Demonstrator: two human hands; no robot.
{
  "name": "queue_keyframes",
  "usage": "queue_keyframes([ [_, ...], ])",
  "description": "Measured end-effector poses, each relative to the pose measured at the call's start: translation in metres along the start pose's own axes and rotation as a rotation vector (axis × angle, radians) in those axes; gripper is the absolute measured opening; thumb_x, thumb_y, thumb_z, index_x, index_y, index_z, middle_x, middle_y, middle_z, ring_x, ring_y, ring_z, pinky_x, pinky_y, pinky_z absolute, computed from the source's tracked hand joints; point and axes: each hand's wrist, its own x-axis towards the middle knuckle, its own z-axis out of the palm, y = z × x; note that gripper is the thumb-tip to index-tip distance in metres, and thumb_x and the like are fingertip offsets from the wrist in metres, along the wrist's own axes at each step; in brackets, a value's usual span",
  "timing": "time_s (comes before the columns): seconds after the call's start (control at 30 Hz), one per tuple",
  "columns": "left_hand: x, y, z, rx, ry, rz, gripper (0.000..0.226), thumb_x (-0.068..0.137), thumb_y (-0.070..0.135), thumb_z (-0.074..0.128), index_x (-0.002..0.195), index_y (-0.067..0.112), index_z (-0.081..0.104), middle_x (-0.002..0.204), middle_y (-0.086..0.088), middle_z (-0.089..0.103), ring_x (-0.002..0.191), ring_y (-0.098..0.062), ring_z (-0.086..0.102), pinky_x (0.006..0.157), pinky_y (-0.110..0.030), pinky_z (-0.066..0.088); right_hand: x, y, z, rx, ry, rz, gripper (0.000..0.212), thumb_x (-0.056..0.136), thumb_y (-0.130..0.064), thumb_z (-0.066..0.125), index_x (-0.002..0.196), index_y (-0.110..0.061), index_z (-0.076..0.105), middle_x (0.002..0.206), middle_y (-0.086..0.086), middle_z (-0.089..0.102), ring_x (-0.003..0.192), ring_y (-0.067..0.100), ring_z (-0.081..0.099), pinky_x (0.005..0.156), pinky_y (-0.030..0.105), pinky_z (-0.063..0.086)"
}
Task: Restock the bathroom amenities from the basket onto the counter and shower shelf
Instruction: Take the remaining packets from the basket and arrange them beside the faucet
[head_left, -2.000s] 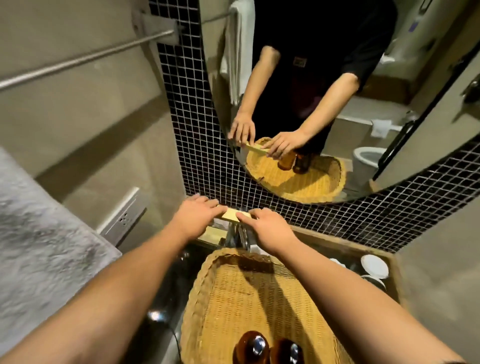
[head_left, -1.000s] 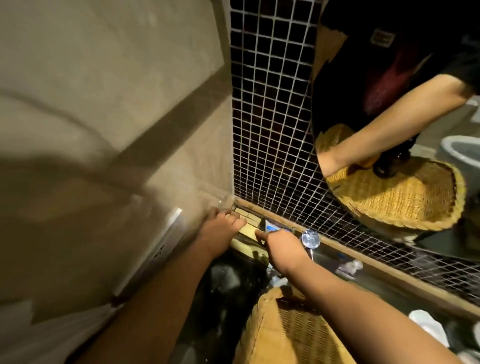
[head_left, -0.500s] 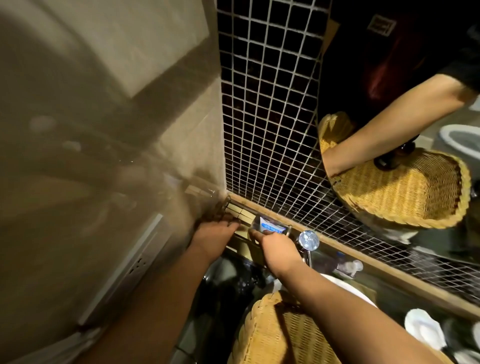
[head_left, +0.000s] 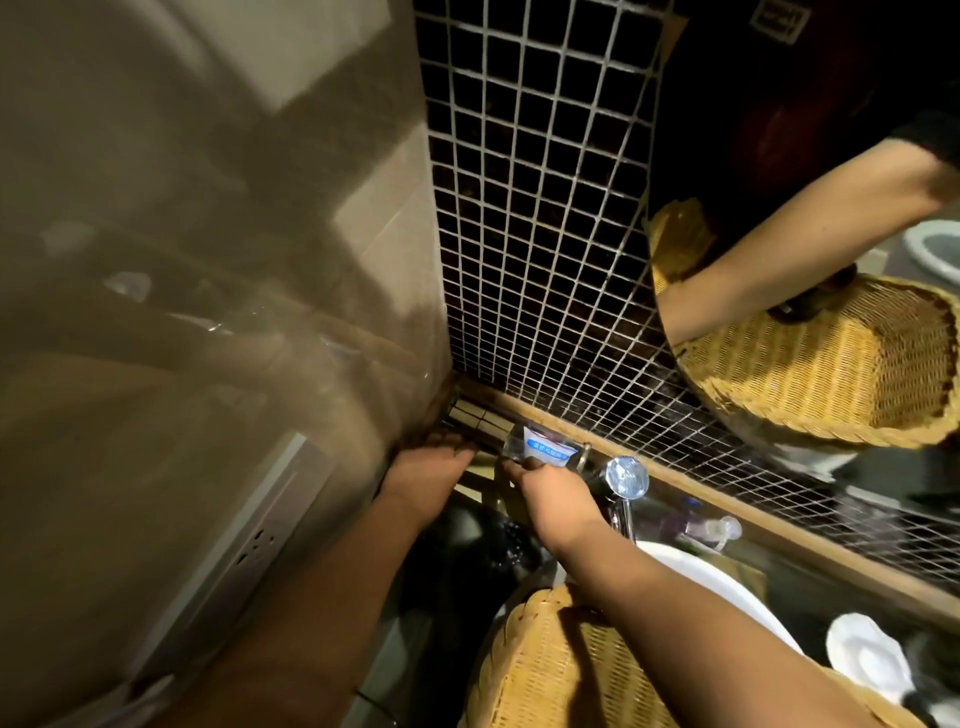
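The woven basket (head_left: 561, 670) sits at the bottom of the view, over the white sink (head_left: 722, 582). Small beige amenity boxes (head_left: 475, 414) lie in a row in the counter's back left corner, against the black mosaic wall. My left hand (head_left: 423, 470) reaches to them with fingers stretched flat, the tips in shadow. A blue-and-white labelled packet (head_left: 545, 449) lies just right of the boxes. My right hand (head_left: 548, 491) has its fingertips on the packet's near edge.
A chrome tap (head_left: 626, 475) stands right beside my right hand. A small clear bottle (head_left: 722, 527) lies along the wooden ledge. White cups (head_left: 867, 657) stand at the lower right. A wall socket (head_left: 254, 543) is on the left wall. The mirror (head_left: 810, 156) reflects the basket.
Both hands carried a beige box from above the basket into the back left corner. My right hand has since shifted right onto the blue-and-white packet, and the view has closed in.
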Motion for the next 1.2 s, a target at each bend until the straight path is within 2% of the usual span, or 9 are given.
queue_keyframes([
  [0.13, 0.002, 0.001, 0.002, 0.003, 0.018, 0.015, 0.049, 0.099, 0.019, 0.046, 0.147, 0.026, 0.04, 0.136, -0.006, 0.054, 0.122, -0.029, 0.051, 0.09, -0.038, 0.046, 0.003, -0.001, 0.005, -0.016, 0.02, -0.003, 0.061, 0.093, -0.006, 0.056, 0.148, -0.025, 0.039, 0.13, 0.01, 0.056, 0.11, 0.031, 0.061, 0.09, 0.037, 0.051],
  [0.23, 0.007, 0.003, 0.0, -0.003, 0.048, 0.02, 0.052, 0.098, 0.018, 0.05, 0.149, 0.025, 0.038, 0.145, -0.007, 0.047, 0.13, -0.029, 0.046, 0.104, -0.04, 0.038, 0.005, 0.0, 0.006, -0.024, 0.013, 0.01, 0.062, 0.093, -0.005, 0.055, 0.149, -0.025, 0.038, 0.127, 0.012, 0.055, 0.106, 0.03, 0.061, 0.086, 0.038, 0.054],
  [0.3, 0.011, 0.005, -0.004, -0.025, 0.05, 0.012, 0.052, 0.097, 0.02, 0.051, 0.148, 0.025, 0.04, 0.147, -0.007, 0.046, 0.132, -0.029, 0.045, 0.107, -0.04, 0.034, 0.007, 0.001, 0.006, -0.022, -0.001, 0.03, 0.059, 0.093, -0.003, 0.055, 0.146, -0.024, 0.041, 0.122, 0.011, 0.056, 0.102, 0.029, 0.062, 0.083, 0.037, 0.055],
  [0.5, 0.016, 0.01, -0.003, -0.005, 0.013, -0.002, 0.052, 0.097, 0.018, 0.044, 0.149, 0.025, 0.039, 0.149, -0.008, 0.043, 0.129, -0.032, 0.047, 0.103, -0.043, 0.042, 0.018, 0.006, 0.013, 0.001, -0.027, 0.065, 0.05, 0.092, 0.0, 0.055, 0.138, -0.019, 0.05, 0.116, 0.01, 0.062, 0.104, 0.029, 0.062, 0.084, 0.039, 0.056],
  [0.6, 0.006, 0.011, 0.01, 0.036, 0.0, 0.024, 0.059, 0.096, 0.015, 0.046, 0.153, 0.019, 0.032, 0.149, -0.011, 0.044, 0.129, -0.036, 0.047, 0.101, -0.044, 0.042, 0.019, 0.007, 0.019, -0.002, -0.01, 0.055, 0.053, 0.09, 0.002, 0.055, 0.138, -0.019, 0.049, 0.114, 0.011, 0.063, 0.104, 0.03, 0.061, 0.082, 0.038, 0.054],
  [0.73, -0.002, 0.016, 0.024, 0.017, -0.053, -0.021, 0.069, 0.091, 0.018, 0.053, 0.155, 0.023, 0.028, 0.153, -0.008, 0.039, 0.132, -0.034, 0.044, 0.095, -0.04, 0.044, 0.02, 0.007, 0.024, -0.003, 0.0, 0.052, 0.054, 0.091, 0.003, 0.053, 0.141, -0.017, 0.047, 0.117, 0.014, 0.06, 0.108, 0.03, 0.059, 0.082, 0.038, 0.054],
  [0.83, -0.002, 0.02, 0.025, 0.015, -0.084, -0.014, 0.072, 0.085, 0.025, 0.06, 0.152, 0.027, 0.033, 0.149, -0.006, 0.044, 0.125, -0.032, 0.049, 0.093, -0.038, 0.042, 0.021, 0.007, 0.027, -0.022, 0.001, 0.048, 0.052, 0.092, 0.002, 0.052, 0.14, -0.016, 0.047, 0.118, 0.015, 0.06, 0.112, 0.032, 0.056, 0.081, 0.04, 0.054],
  [1.03, -0.002, 0.024, 0.027, 0.028, -0.08, -0.011, 0.07, 0.087, 0.021, 0.052, 0.152, 0.031, 0.03, 0.152, -0.004, 0.041, 0.131, -0.032, 0.045, 0.097, -0.039, 0.039, 0.023, 0.007, 0.028, -0.037, -0.012, 0.043, 0.045, 0.095, -0.005, 0.052, 0.138, -0.015, 0.049, 0.12, 0.014, 0.062, 0.121, 0.033, 0.05, 0.084, 0.041, 0.053],
  [1.2, -0.002, 0.022, 0.031, 0.014, -0.08, -0.022, 0.073, 0.088, 0.017, 0.051, 0.154, 0.032, 0.026, 0.155, -0.003, 0.038, 0.132, -0.031, 0.044, 0.099, -0.039, 0.038, 0.022, 0.005, 0.029, -0.072, -0.035, 0.065, 0.045, 0.095, -0.002, 0.05, 0.138, -0.012, 0.049, 0.126, 0.016, 0.06, 0.129, 0.036, 0.045, 0.086, 0.043, 0.053],
])
